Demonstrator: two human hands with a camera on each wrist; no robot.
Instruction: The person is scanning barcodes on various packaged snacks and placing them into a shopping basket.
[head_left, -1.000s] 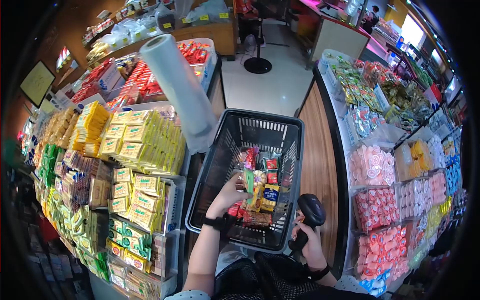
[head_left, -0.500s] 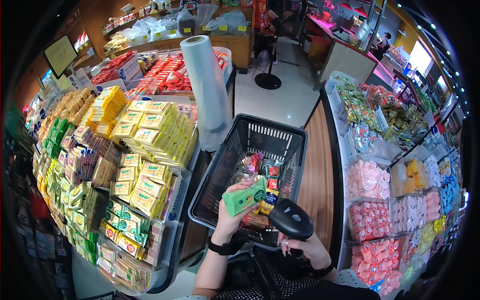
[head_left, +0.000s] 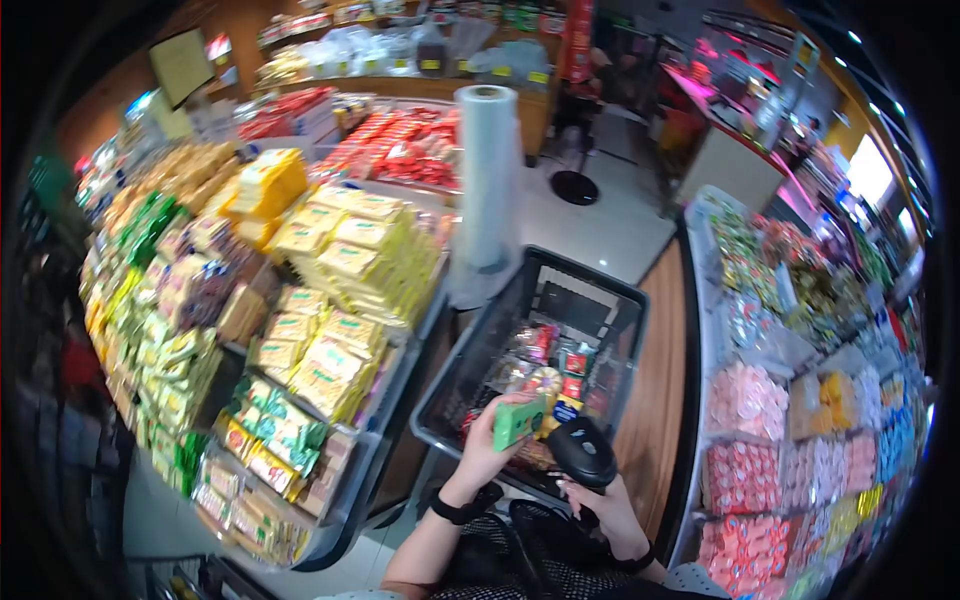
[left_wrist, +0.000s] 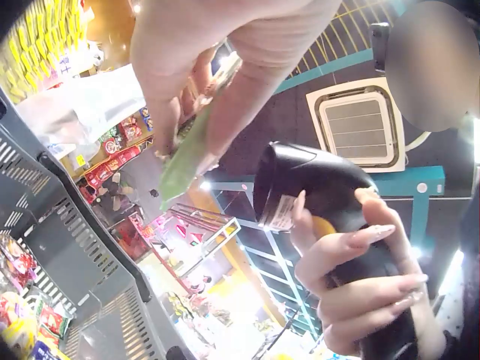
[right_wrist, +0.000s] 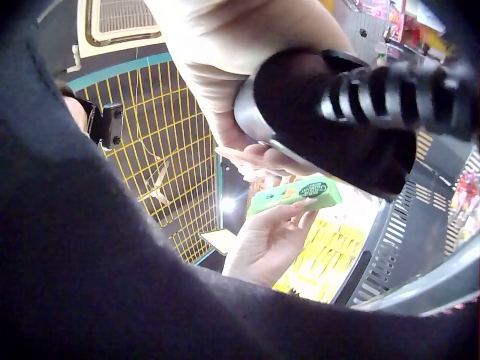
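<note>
Left hand (head_left: 488,447) holds green packet (head_left: 518,422) near basket (head_left: 575,298) rim

The basket (head_left: 480,360) is located at lower centre of the head view, with goods (head_left: 545,372) lying in it. The packet (head_left: 519,421) is held over its near rim by the left hand (head_left: 487,452). The scanner (head_left: 580,455), gripped by the right hand (head_left: 603,505), is positioned just right of the packet. The bag roll (head_left: 488,170) is stood upright behind the basket. The shelf display (head_left: 330,300) is ranged at left and the bins (head_left: 790,400) at right.
</note>
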